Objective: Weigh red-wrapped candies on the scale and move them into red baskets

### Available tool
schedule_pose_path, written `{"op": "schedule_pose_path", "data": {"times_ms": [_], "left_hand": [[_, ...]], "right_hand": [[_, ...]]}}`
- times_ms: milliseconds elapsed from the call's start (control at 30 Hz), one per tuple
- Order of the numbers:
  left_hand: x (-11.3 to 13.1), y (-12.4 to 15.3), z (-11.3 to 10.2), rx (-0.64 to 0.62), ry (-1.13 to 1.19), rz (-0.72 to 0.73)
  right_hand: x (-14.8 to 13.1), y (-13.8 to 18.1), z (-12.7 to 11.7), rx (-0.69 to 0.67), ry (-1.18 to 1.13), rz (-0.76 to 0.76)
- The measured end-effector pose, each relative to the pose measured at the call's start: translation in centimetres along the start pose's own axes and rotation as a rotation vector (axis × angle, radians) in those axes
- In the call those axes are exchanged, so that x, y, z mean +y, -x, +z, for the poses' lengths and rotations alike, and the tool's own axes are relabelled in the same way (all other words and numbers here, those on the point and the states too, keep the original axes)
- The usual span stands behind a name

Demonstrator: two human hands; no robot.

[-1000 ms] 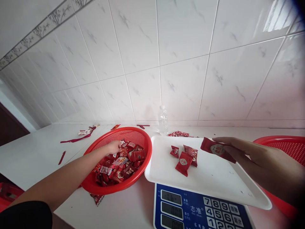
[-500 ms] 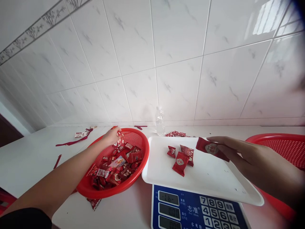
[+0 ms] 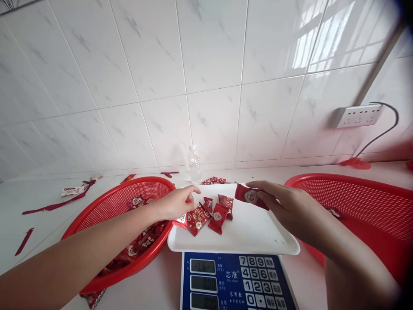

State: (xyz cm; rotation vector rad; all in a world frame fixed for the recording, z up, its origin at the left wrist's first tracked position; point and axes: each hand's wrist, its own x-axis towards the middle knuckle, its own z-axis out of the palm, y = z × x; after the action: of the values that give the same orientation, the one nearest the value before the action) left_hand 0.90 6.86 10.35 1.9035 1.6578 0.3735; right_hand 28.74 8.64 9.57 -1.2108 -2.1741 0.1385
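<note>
My right hand [image 3: 284, 206] pinches a red wrapped snack packet [image 3: 251, 196] with a pale round label, above the right part of the white scale tray [image 3: 258, 237]. My left hand [image 3: 177, 203] is over the tray's left edge, its index finger stretched out and the other fingers curled, with a bit of red wrapper between them. Beneath it show a larger red packet [image 3: 198, 219] with gold characters and a white-and-red packet [image 3: 181, 221]; whether the fingers touch these is unclear. Several smaller red packets [image 3: 218, 216] lie beside them on the tray.
A red mesh basket [image 3: 93, 219] of wrapped snacks stands left, another red basket [image 3: 355, 183] right. The blue scale panel [image 3: 229, 258] faces me. Behind the tray are a clear bottle [image 3: 194, 165] and patterned packets [image 3: 213, 180]. A power strip [image 3: 358, 116] hangs on the wall.
My left hand has moved right, out of the left basket to the tray. The gold-lettered and white-and-red packets now show there. My right hand keeps its packet; the view has swung right.
</note>
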Motion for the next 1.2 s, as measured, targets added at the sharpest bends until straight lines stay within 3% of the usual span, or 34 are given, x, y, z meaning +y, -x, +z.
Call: {"op": "schedule_pose_path", "data": {"times_ms": [133,300,467,733,933,1200], "left_hand": [[1.0,-1.1,1.8,0.002,0.049,-0.047],[1.6,-2.9,2.7,0.105,0.199,0.07],[1.3,-4.2,2.7,0.15,0.03,0.161],[0.6,-2.6,5.0,-0.159,-0.293,0.185],[0.2,-2.1,5.5,-0.09,-0.222,0.317],[0.5,-1.2,4.7,-0.133,-0.129,0.273]], "right_hand": [[-0.2,0.0,-0.2,-0.003,-0.002,0.0],[-0.2,0.1,-0.3,-0.007,-0.003,0.001],[-0.2,0.2,-0.3,0.001,0.002,-0.011],[-0.6,0.0,-0.3,-0.066,0.0,0.018],[-1.2,-0.1,-0.4,-0.127,0.001,0.039],[-1.2,-0.2,0.4,-0.155,0.03,0.025]]}}
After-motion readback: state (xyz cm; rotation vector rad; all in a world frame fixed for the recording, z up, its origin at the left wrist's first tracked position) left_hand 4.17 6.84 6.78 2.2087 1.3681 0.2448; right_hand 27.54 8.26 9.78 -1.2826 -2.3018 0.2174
